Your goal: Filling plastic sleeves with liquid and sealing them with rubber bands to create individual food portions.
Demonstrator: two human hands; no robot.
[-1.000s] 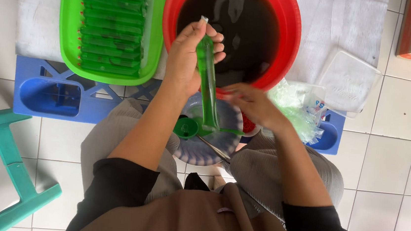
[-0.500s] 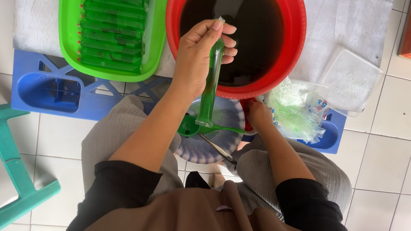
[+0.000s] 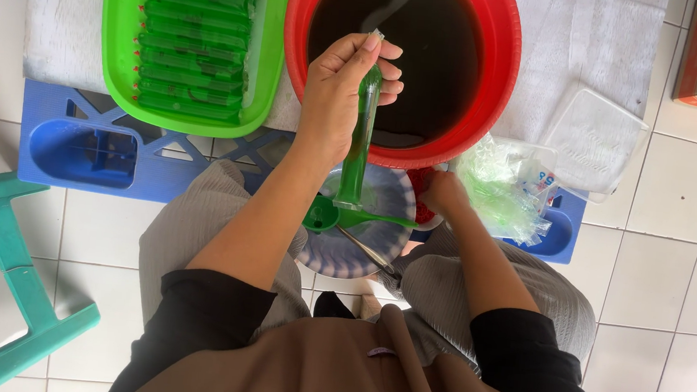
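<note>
Left hand (image 3: 336, 94) pinches the top of a long green-filled plastic tube (image 3: 360, 138), upright over a green funnel (image 3: 323, 214); right hand (image 3: 443, 192), fingers apparently curled, reaches red ties (image 3: 421, 196) beside the red basin (image 3: 502, 75).

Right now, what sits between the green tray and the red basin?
Head view: the green tray and red basin nearly touch; only a strip of white cloth shows between them.

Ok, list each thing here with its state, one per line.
Left hand: gripping the tube's top.
Green tube: filled, upright.
Red basin: holds dark liquid.
Green tray: stacked with filled tubes.
Right hand: at a red pile; grip unclear.
Green funnel: lying on the plate.
</note>
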